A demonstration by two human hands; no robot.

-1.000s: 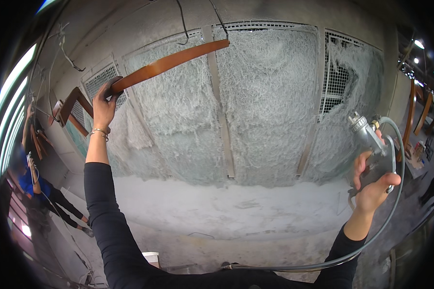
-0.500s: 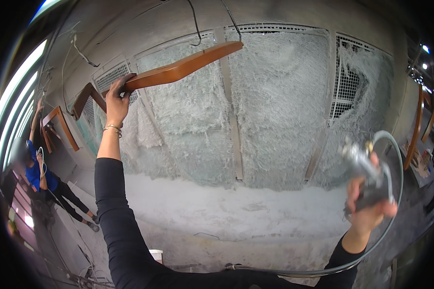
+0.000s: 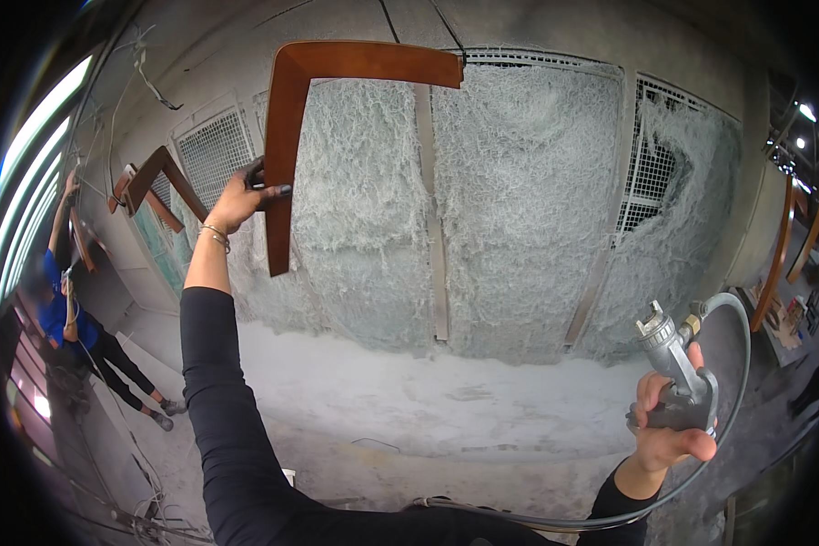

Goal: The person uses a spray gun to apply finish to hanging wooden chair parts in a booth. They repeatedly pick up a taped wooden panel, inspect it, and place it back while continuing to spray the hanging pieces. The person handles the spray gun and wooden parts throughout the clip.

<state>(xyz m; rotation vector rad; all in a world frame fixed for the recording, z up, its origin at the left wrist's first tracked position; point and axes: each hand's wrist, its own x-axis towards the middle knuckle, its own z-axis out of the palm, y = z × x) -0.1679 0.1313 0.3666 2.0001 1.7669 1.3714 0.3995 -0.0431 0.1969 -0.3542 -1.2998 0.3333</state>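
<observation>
A reddish-brown, L-shaped wooden frame piece (image 3: 288, 109) hangs at the upper middle, its right end at a dark wire hook (image 3: 450, 35). My left hand (image 3: 239, 200) is closed around the downward limb, with the thumb across its front face. The fingertips of that hand look black. At the lower right, my right hand (image 3: 660, 432) is wrapped around a metal spray gun (image 3: 678, 359), whose nozzle end points up and away. A grey hose (image 3: 749, 355) joins the gun by a brass-coloured fitting and loops down behind my right arm.
Ahead stands a wall of fluffy, whitish-coated filter panels (image 3: 519, 200) with bare grilles (image 3: 651, 173) showing in places. More wooden pieces (image 3: 159, 177) hang at the left, others (image 3: 775, 255) at the right. A co-worker in a blue top (image 3: 59, 314) stands far left, holding a hose-fed tool.
The wooden piece has turned from nearly edge-on to show its broad L shape, with my left hand still on it. My right hand and the spray gun have shifted slightly left and down.
</observation>
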